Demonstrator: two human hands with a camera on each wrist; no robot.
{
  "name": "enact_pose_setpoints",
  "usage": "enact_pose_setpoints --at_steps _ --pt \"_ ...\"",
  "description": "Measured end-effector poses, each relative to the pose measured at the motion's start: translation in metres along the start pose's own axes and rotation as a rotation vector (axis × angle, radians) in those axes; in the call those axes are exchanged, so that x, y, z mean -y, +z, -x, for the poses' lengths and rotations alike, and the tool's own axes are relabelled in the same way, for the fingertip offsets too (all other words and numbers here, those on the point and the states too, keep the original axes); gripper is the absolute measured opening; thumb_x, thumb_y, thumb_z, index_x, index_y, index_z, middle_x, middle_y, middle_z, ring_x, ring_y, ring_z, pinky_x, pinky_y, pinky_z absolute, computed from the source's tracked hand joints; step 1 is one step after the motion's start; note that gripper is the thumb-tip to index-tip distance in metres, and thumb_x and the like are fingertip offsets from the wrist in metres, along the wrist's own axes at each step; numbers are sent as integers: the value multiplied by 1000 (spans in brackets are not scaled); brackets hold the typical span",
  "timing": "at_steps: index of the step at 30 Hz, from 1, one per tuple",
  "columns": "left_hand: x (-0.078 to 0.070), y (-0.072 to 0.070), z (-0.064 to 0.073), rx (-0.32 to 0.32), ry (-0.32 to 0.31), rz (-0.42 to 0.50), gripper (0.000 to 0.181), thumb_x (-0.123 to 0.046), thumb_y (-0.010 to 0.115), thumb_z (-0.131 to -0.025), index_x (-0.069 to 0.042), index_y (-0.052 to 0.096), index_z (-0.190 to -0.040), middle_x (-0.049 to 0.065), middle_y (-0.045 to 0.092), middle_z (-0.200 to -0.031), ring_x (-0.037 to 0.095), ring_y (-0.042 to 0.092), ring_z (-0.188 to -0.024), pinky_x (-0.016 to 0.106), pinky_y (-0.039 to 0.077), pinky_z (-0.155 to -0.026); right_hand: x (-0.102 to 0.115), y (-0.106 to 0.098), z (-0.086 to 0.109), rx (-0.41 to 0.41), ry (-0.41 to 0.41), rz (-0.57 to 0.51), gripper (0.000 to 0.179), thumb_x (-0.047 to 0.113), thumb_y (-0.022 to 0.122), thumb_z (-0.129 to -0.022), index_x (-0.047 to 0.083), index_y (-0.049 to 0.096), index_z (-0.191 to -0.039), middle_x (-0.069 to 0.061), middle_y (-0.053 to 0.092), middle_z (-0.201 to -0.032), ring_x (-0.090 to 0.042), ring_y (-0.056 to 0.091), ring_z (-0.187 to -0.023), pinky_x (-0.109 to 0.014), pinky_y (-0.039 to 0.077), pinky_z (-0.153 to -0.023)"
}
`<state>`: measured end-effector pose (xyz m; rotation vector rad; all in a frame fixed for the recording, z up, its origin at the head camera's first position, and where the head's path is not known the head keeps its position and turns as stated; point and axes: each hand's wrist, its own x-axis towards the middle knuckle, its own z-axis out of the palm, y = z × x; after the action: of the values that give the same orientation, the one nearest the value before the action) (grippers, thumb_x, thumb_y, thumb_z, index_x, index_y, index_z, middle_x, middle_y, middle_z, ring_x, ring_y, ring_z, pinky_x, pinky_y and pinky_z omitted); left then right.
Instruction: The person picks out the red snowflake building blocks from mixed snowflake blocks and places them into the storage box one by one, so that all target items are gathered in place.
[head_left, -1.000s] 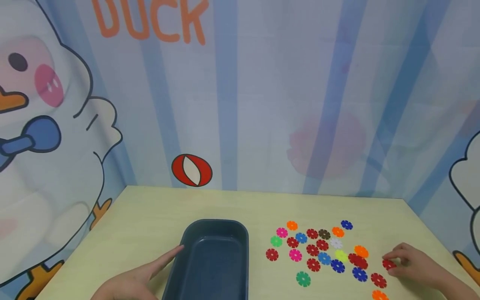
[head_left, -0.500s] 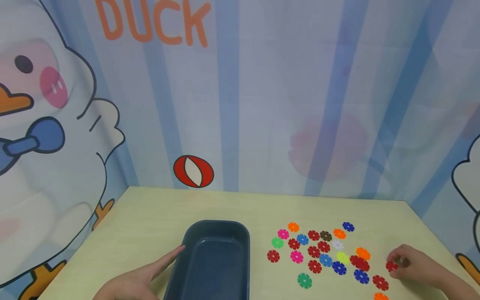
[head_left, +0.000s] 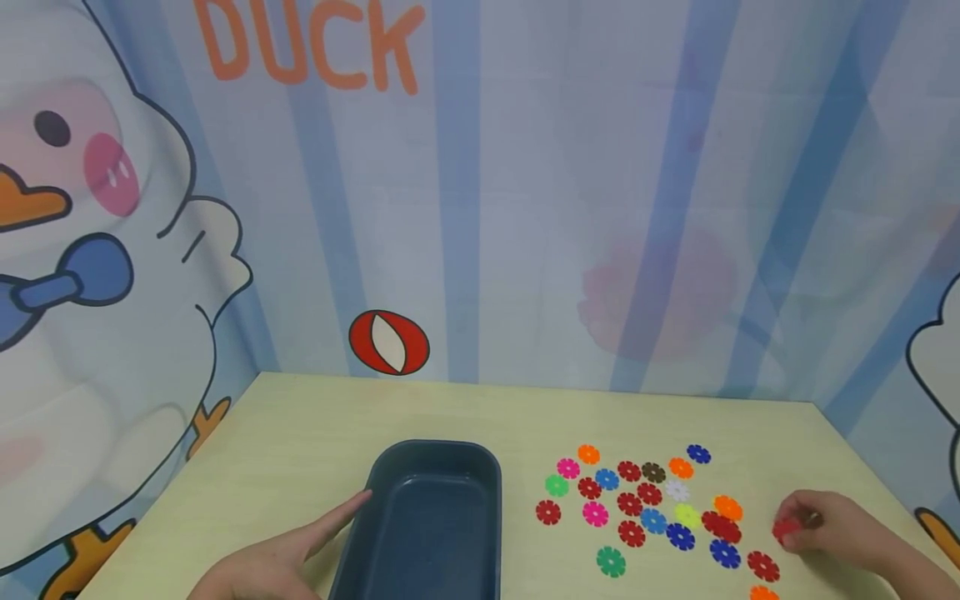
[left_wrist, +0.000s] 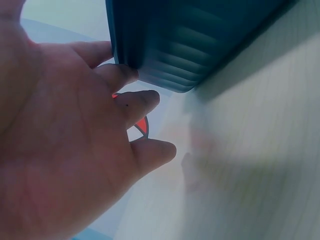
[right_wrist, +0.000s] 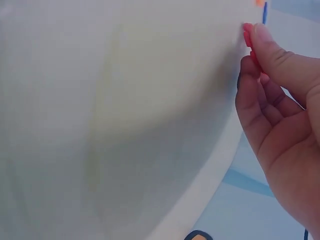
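A red notched plastic disc [head_left: 785, 528] is pinched between the thumb and fingers of my right hand [head_left: 836, 527], right of the scattered discs. The right wrist view shows the red disc [right_wrist: 248, 40] nearly edge-on at the fingertips. My left hand [head_left: 262, 562] has its fingers straight, with the index fingertip at the left rim of a dark blue rectangular tray [head_left: 500, 517]. In the left wrist view, the fingers of the left hand [left_wrist: 75, 130] reach to the outer side of the tray [left_wrist: 175, 45]. The tray's near end is cut off in the head view.
Several loose discs lie flat between the tray and my right hand, among them a green disc [head_left: 611, 561], a brown disc [head_left: 653, 472] and a yellow disc [head_left: 686, 516]. A printed duck curtain [head_left: 525, 208] stands behind the pale table [head_left: 315, 417].
The pinched red disc has turned from showing its flat face to a more tilted position in my right fingers. The head view has shifted slightly; my left hand stays at the tray.
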<state>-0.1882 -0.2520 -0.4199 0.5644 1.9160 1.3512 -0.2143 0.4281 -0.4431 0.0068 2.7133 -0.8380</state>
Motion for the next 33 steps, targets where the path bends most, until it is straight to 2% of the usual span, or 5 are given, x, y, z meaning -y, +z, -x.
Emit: enact_pose_setpoints --at_steps 9,16,24,31,33 --pt "-2 -1 0 -8 9 -47 112 -26 82 -77 -36 1 -155 18 -11 -160 47 -7 -141 67 21 -105 45 -10 0 32 -89 -109 25 7 69 -86 -7 60 -106 -6 63 -93 -22 58 -81 -33 54 -68" --pt "-2 -1 0 1 21 -51 112 -25 81 -78 -35 1 -155 18 -12 -160 47 -8 -141 67 20 -105 96 -7 5 74 -332 -164 27 10 67 -89 -7 59 -109 -9 62 -90 -23 61 -71 -31 54 -64" --pt "-1 -3 -1 -12 51 -164 111 -31 80 -78 -34 0 -155 15 -8 -161 46 -5 -142 70 15 -104 158 16 -3 149 -457 -225 27 10 67 -90 -6 61 -110 -10 62 -92 -27 63 -70 -31 56 -64" --pt "1 -4 -2 -8 104 -199 108 -28 78 -81 -30 1 -156 12 -5 -161 -12 6 -135 67 13 -106 211 41 -8 219 -509 -245 23 9 69 -88 0 64 -108 -8 64 -94 -25 64 -75 -31 56 -70" --pt "2 -4 -1 -9 114 -198 108 -31 78 -80 -30 1 -156 12 -5 -161 -15 8 -133 67 13 -106 226 49 -9 239 -538 -251 22 8 69 -88 1 64 -108 -8 65 -93 -23 64 -73 -30 56 -70"
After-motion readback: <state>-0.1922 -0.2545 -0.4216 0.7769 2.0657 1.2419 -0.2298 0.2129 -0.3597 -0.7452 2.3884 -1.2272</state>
